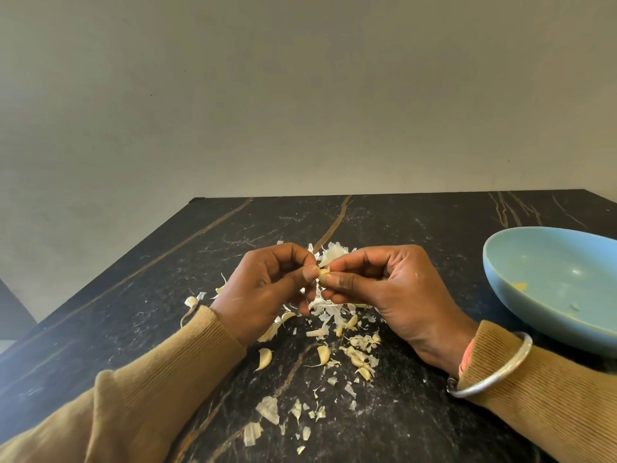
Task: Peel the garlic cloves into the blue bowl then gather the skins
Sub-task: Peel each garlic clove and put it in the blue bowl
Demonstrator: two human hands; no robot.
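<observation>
— Garlic clove (324,272), where is it?
— Pinched sideways between both hands. The left hand (267,289) and the right hand (384,289) each hold one end, above the skins (329,312) on the table (400,222).
— And the blue bowl (541,259)?
— Off to the right, closer to the right hand.

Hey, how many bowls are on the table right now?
1. The blue bowl sits on the right side of the table, partly cut off by the frame; more could lie out of view.

A single head-worn wide-angle camera looks forward and down, close over a black gold-veined marble tabletop (417,222), facing a plain beige wall (300,95) that fills the upper half.
</observation>
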